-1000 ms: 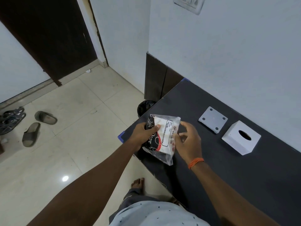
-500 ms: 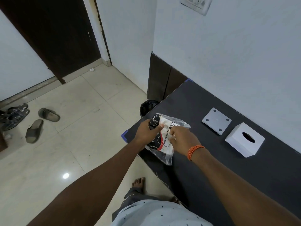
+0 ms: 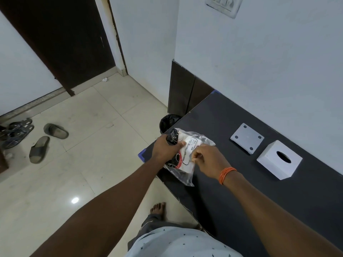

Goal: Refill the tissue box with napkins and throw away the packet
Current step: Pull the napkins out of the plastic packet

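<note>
Your left hand (image 3: pixel 165 147) clamps napkin packet (image 3: pixel 182 156) at top, steadying it over table (image 3: pixel 241 191) edge; right hand (image 3: pixel 207 160) pinches film just below to tear (seal apparently intact). Tissue box (image 3: pixel 279 159) sits w/ base plate (image 3: pixel 247 138) off, rightward, ready.

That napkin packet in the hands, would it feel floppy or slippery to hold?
Probably floppy: the napkin packet is thin clear plastic, and its loose lower end hangs crumpled. Likely a bit slippery, as the film looks glossy. It seems light, since the left hand and right hand hold it up easily.
</note>
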